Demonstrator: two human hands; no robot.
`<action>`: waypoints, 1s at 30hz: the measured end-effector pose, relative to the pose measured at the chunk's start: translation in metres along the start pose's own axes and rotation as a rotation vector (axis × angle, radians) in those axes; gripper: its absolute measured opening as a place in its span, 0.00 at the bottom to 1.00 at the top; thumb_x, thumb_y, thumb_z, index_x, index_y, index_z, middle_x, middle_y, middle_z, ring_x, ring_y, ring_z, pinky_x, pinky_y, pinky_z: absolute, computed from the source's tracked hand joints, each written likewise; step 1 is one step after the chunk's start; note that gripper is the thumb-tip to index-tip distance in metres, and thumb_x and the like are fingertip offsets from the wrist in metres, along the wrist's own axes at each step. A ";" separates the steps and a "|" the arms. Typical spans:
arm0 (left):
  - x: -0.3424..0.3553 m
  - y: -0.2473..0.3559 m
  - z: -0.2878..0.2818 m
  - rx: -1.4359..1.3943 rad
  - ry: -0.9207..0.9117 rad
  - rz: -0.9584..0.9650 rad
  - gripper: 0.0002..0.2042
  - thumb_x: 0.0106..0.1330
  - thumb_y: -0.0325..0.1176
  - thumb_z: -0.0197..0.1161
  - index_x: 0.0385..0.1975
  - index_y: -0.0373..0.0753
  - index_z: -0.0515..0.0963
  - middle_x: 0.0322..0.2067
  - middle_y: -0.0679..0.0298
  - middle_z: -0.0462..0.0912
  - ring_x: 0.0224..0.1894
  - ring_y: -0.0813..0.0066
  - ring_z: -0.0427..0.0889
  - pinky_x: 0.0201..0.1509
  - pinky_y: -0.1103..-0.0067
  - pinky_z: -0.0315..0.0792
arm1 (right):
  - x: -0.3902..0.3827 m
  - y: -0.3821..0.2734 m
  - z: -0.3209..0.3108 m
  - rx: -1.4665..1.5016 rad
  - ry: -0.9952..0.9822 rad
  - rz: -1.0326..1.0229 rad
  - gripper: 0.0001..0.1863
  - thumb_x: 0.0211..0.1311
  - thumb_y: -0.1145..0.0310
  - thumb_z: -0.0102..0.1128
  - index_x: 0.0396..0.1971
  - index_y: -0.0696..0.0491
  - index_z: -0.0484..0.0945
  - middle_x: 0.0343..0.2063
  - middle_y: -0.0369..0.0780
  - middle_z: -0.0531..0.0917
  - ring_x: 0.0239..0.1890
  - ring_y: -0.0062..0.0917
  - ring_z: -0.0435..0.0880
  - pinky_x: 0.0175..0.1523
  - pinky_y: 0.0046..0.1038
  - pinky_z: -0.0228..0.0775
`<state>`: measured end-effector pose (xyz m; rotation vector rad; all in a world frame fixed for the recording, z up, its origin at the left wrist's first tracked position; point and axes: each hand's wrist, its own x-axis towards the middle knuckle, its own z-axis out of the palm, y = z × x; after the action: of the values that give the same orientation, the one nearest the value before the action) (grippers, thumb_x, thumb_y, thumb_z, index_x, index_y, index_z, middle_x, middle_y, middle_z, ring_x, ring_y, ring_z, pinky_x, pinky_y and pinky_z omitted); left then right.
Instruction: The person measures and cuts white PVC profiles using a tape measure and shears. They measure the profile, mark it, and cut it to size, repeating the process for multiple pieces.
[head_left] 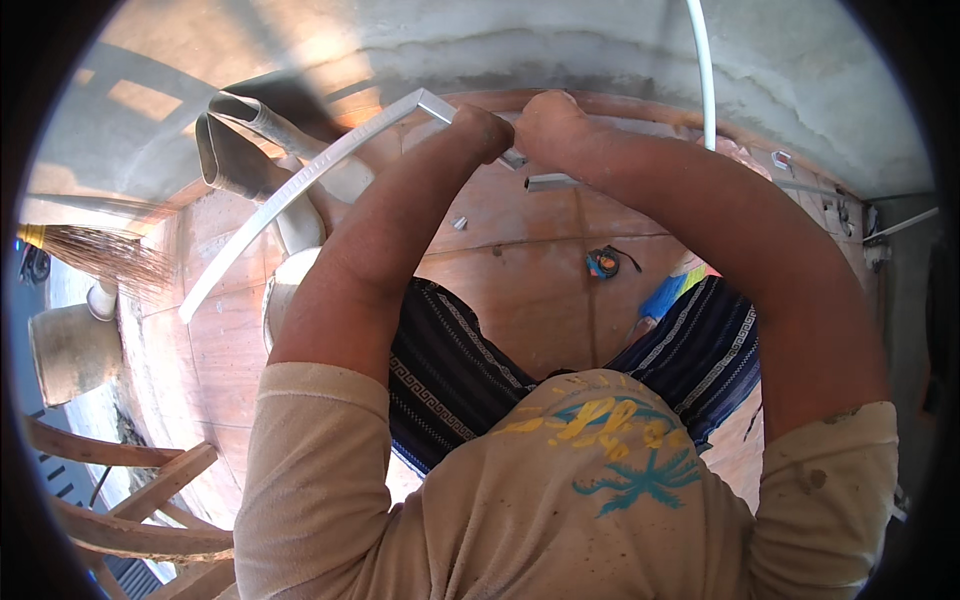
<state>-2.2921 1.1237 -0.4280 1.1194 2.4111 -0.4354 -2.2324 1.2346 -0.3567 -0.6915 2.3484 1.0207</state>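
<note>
My left hand point(484, 132) is closed around a white, narrow profile strip point(300, 180). The strip has a sharp bend beyond my left forearm, and its long arm slants down to the left. A short end of it shows just past my left fist. My right hand point(550, 122) is closed in a fist right beside the left one, its fingers turned away, so what it grips is hidden. Under my right wrist the open end of a grey-white channel piece point(550, 182) shows; whether it is held or lies on the floor I cannot tell.
Pale rubber boots point(290, 200) stand at the left by the wall. A straw broom point(110, 255), a bucket point(70, 350) and wooden chair parts point(150, 500) are farther left. On the tiles lie a small blue-orange tool point(604, 263) and a white scrap point(459, 223). A white pipe point(704, 75) leans at the wall.
</note>
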 end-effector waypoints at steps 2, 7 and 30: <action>0.000 -0.002 -0.006 0.124 0.026 -0.026 0.12 0.69 0.34 0.66 0.50 0.54 0.86 0.47 0.68 0.89 0.54 0.65 0.87 0.56 0.63 0.77 | 0.000 0.006 0.024 0.059 0.172 -0.018 0.10 0.52 0.69 0.72 0.37 0.47 0.90 0.33 0.34 0.89 0.39 0.33 0.89 0.34 0.44 0.76; -0.003 -0.008 -0.005 0.109 0.089 -0.082 0.11 0.70 0.31 0.64 0.47 0.56 0.85 0.45 0.72 0.89 0.53 0.69 0.88 0.57 0.63 0.73 | -0.039 0.005 0.009 -0.022 -0.027 0.121 0.10 0.55 0.68 0.70 0.37 0.51 0.90 0.38 0.40 0.91 0.42 0.37 0.90 0.41 0.47 0.79; -0.023 -0.017 0.000 0.348 0.275 -0.205 0.09 0.71 0.36 0.63 0.46 0.55 0.87 0.47 0.72 0.85 0.58 0.70 0.79 0.67 0.54 0.59 | -0.005 -0.161 0.282 1.299 0.044 0.727 0.31 0.63 0.59 0.70 0.60 0.58 0.70 0.61 0.57 0.74 0.60 0.53 0.80 0.61 0.49 0.75</action>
<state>-2.2927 1.0982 -0.4149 1.1363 2.7805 -0.8447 -2.0654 1.3558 -0.6072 0.6577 2.6492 -0.4450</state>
